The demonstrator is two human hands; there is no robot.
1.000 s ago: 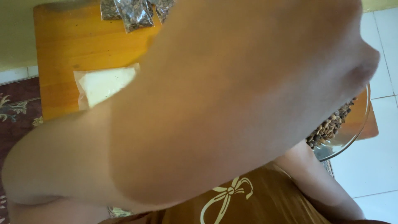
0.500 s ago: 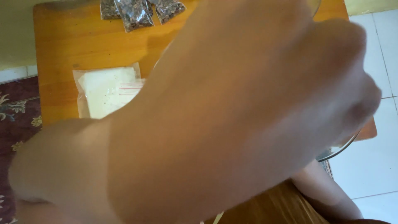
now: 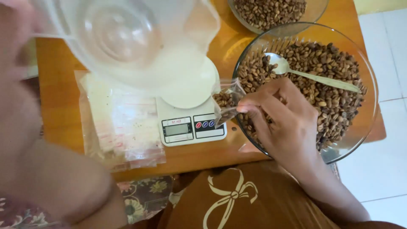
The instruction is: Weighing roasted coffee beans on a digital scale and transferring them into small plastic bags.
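My right hand (image 3: pixel 283 124) pinches a small clear bag (image 3: pixel 226 106) partly filled with brown beans, held between a white kitchen scale (image 3: pixel 190 111) and the rim of a large glass bowl (image 3: pixel 369 111). That bowl holds many brown beans (image 3: pixel 330 72), and a metal spoon (image 3: pixel 296 73) lies on them. My left hand (image 3: pixel 17 40), blurred at the top left, grips a clear plastic container (image 3: pixel 123 42) raised close to the camera above the scale. My left forearm fills the left side of the view.
A second glass bowl of beans (image 3: pixel 271 10) stands at the far edge of the orange wooden table (image 3: pixel 59 101). A stack of clear zip bags (image 3: pixel 121 123) lies left of the scale. White floor tiles (image 3: pixel 381 178) are on the right, a patterned rug (image 3: pixel 144 197) below.
My left arm, which covered nearly the whole view, has swung to the left and now shows the clear container. The scale, both bowls and my right hand with the bag have come into sight.
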